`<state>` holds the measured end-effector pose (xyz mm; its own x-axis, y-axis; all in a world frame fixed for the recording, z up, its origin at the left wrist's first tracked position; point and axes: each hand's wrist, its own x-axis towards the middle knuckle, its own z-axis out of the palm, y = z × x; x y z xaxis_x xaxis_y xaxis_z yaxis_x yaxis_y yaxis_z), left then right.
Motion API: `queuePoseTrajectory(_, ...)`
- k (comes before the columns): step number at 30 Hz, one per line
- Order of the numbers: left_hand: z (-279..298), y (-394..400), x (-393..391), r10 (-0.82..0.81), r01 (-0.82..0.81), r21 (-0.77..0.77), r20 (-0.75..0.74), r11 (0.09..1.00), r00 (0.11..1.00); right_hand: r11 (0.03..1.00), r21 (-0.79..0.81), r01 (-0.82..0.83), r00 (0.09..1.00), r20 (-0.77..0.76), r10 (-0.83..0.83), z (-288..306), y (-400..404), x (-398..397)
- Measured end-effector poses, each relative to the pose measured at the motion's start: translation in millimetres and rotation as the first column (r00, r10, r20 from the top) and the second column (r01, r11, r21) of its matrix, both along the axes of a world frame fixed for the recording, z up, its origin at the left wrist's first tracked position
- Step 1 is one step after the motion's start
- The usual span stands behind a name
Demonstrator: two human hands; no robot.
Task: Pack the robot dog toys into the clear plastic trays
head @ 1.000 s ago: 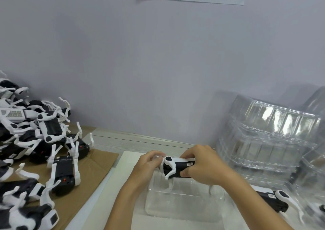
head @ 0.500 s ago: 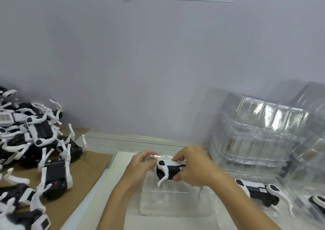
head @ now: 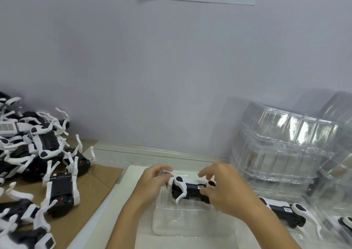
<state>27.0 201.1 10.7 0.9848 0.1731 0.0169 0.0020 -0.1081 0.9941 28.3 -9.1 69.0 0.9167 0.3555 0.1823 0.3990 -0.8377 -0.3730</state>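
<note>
I am holding a toy dog (head: 190, 188) of smooth plastic, matt black with glossy white legs, over a clear, shiny plastic tray (head: 190, 220). The stacked trays (head: 285, 153) are glinting. The piled dogs (head: 38, 153) are lying on rough brown cardboard (head: 102, 180); the wall (head: 171, 67) is looking matt.

Black-and-white robot dog toy (head: 190, 189) lies sideways — atop the clear plastic tray (head: 190, 222).
</note>
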Motion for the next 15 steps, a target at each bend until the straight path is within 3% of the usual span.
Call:
queuePoseTrajectory(6, 0.6, 0.7, -0.8, -0.012, 0.012, 0.014, -0.01, 1.0, 1.0, 0.994, 0.038, 0.104, 0.994, 0.015, -0.105, -10.9, 2.9, 0.8)
queuePoseTrajectory(15, 6.0, -0.3, -1.8, -0.012, 0.014, 0.075, -0.023, 0.997, 1.0, 0.953, 0.275, 0.124, 0.984, 0.092, -0.155, -17.9, -5.6, -6.0)
